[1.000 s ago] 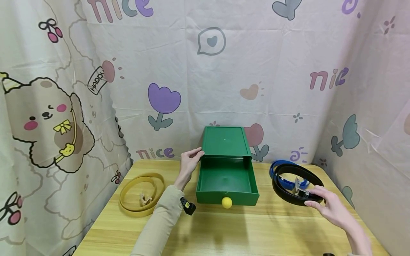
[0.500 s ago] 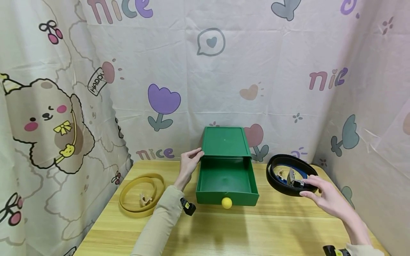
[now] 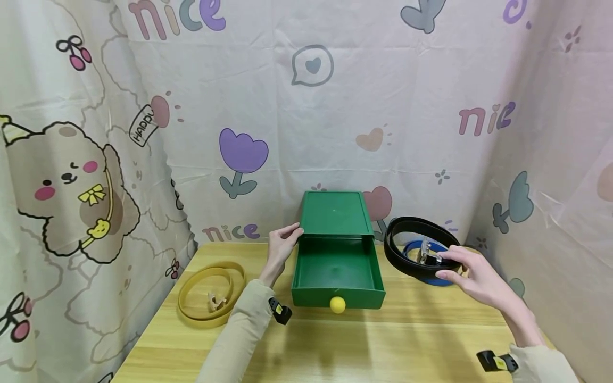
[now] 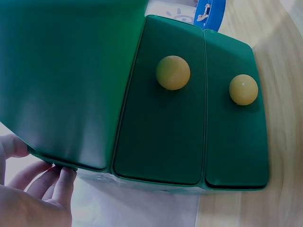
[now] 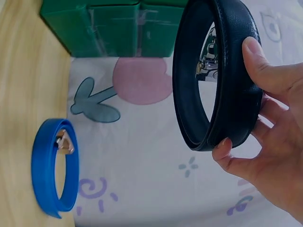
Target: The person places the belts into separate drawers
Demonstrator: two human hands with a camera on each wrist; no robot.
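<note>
A coiled black belt with a silver buckle is held up off the table by my right hand. In the right wrist view the thumb and fingers grip the black coil at its outer side. My left hand holds the upper left edge of a green drawer cabinet. Its top drawer, with a yellow round knob, is pulled out and has nothing in it. Two lower drawers with yellow knobs show shut in the left wrist view.
A coiled blue belt lies on the table behind and below the black one, partly hidden. A coiled yellow belt lies left of the cabinet. A patterned cloth hangs behind and at both sides of the wooden table.
My right hand has carried the black belt up and to the left, nearer the cabinet, uncovering the lower part of the blue belt. The left hand keeps its place at the cabinet.
</note>
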